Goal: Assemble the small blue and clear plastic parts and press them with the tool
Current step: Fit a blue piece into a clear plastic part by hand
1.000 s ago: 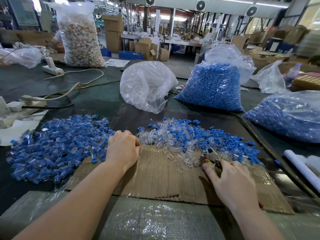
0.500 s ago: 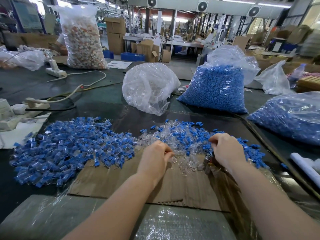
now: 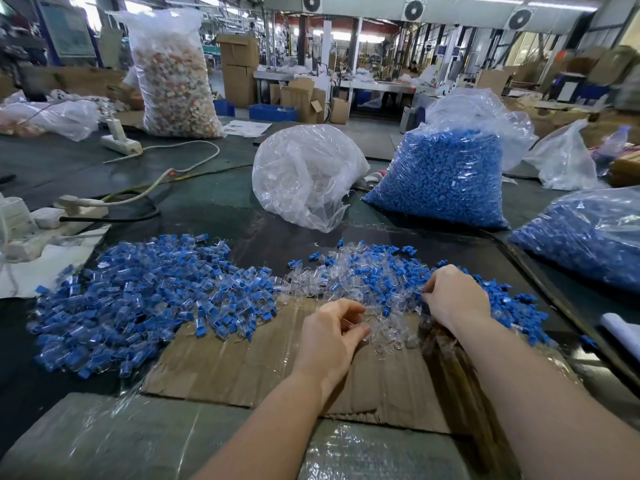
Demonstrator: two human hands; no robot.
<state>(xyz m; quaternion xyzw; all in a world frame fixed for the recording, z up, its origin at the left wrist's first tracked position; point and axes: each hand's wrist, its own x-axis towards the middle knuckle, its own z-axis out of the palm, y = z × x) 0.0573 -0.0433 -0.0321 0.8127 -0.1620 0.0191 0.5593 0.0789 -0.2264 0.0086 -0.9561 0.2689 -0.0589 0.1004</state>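
Note:
A loose heap of small blue and clear parts point(image 3: 374, 275) lies on the dark table just beyond a cardboard sheet point(image 3: 249, 362). My left hand point(image 3: 332, 334) is at the heap's near edge, its thumb and curled fingers pinching a clear part point(image 3: 363, 322). My right hand point(image 3: 453, 296) is on the right of the heap with its fingers curled down among the parts; what they hold is hidden. A wide pile of joined blue-and-clear pieces point(image 3: 138, 299) spreads to the left. The pressing tool is not visible.
Behind the heap stand a clear bag of clear parts point(image 3: 304, 174) and a full bag of blue parts point(image 3: 446, 178), with another blue bag point(image 3: 588, 233) at the right. Power strips and cables point(image 3: 69, 209) lie at the left. A white roll point(image 3: 623, 330) rests at the right edge.
My left hand moved right from the joined pile to the loose heap and closed on a clear part. My right hand left the pliers on the cardboard and reached forward into the heap.

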